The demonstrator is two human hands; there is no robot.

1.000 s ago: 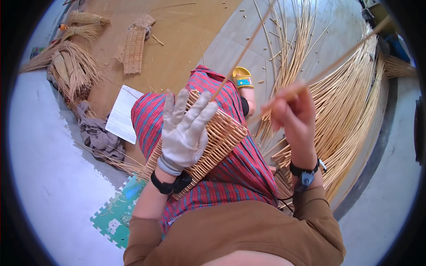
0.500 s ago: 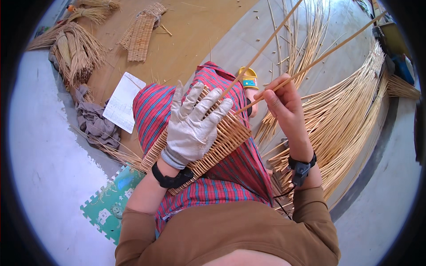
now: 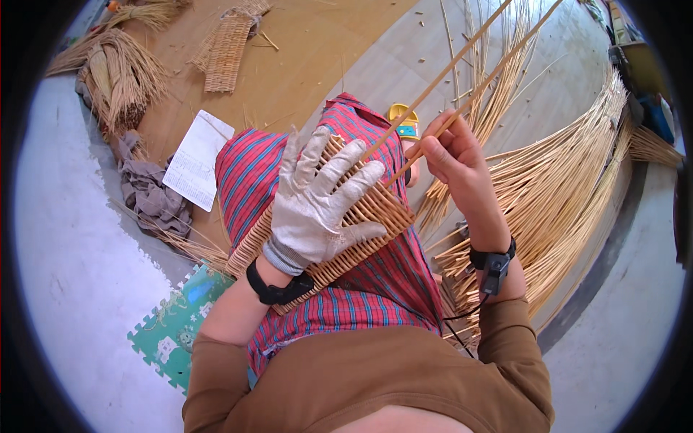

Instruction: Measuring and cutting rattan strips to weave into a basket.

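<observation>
A woven wicker panel (image 3: 386, 209) lies slantwise across my lap on a red plaid cloth (image 3: 249, 169). My left hand (image 3: 317, 198), in a white glove, rests flat on it with fingers spread and thumb stretched out, covering its middle. Two long wicker rods stick out from the panel's far right edge, up and to the right. My bare right hand (image 3: 458, 155) pinches the nearer rod (image 3: 505, 59) between thumb and fingers, a little way above the panel. Beside it the other rod (image 3: 433, 83) runs free, roughly parallel.
A large spread of loose rods (image 3: 556, 195) lies on the floor at right, with more rods (image 3: 498, 79) beyond. Ahead is a yellow slipper (image 3: 401, 115). At left lie a finished-looking woven piece (image 3: 225, 65), bundled strands (image 3: 126, 79), a paper sheet (image 3: 198, 159), grey cloth (image 3: 151, 195) and green foam mat (image 3: 170, 332).
The pinched rod has swung up to a steeper slant, closer to the other rod, as my right hand moved slightly upward. My left thumb has come out sideways onto the panel.
</observation>
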